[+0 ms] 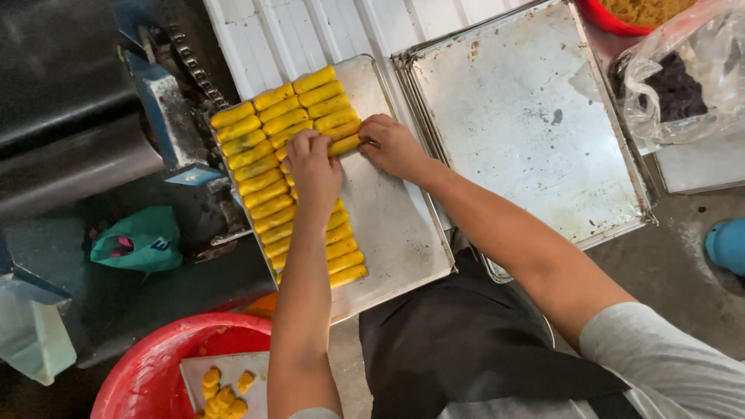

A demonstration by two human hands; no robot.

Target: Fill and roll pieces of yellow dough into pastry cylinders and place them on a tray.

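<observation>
The left hand (313,167) lies palm-down with fingers pressed together, fingertips touching the yellow rolls (268,147) in the second column. The right hand (394,146) curls its fingers and pinches the end of one roll (344,144) just beside the left fingertips. The rolls lie in two packed columns under and beyond both hands, on a metal tray (392,233). Right of the fingers sits an empty tray (528,116); below, near the left forearm, a red basin (155,365).
</observation>
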